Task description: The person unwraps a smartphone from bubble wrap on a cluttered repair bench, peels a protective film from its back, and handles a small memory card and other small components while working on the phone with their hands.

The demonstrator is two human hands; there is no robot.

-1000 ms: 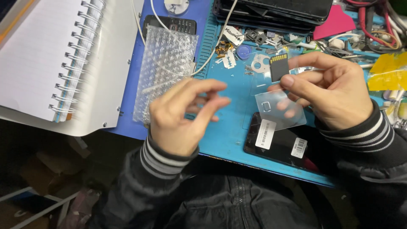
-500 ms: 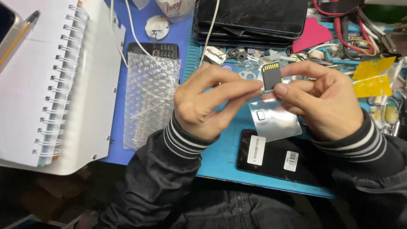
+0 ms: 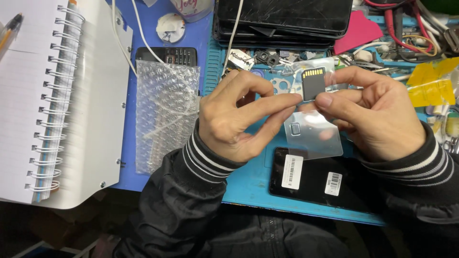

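The right hand (image 3: 377,117) holds a small black card (image 3: 313,83) with gold contacts along its far edge. The thumb presses on the card's near right corner and the fingers close behind it. The card stands upright above the blue mat (image 3: 248,184), at centre right of the scene.

The left hand (image 3: 229,119) meets the card from the left. Its forefinger tip touches the card's left edge, with the thumb extended just beneath it. The remaining fingers are curled in toward the palm. Whether the left hand bears any of the card's weight cannot be told.

A clear plastic sleeve (image 3: 313,136) hangs just below the card, between the two hands, and appears to be held under the right hand's fingers. Exactly which fingers hold it cannot be told.

Both wrists wear dark sleeves with striped cuffs.

On the mat near the person lies a black phone (image 3: 311,179), back up, bearing two white barcode labels. It lies below the sleeve and apart from both hands.

A sheet of bubble wrap (image 3: 165,114) lies to the left of the left hand, partly covering a black keypad device (image 3: 167,55) at its far end. White cables (image 3: 126,43) run across this area.

A spiral notebook (image 3: 62,105) lies at the far left, open, with a pen (image 3: 10,28) on its page.

At the far side sits a stack of dark screens (image 3: 282,19). Small metal parts (image 3: 263,57) are scattered just near it. To the far right are a pink card (image 3: 358,33), yellow tape (image 3: 430,81) and tangled wires (image 3: 420,38).
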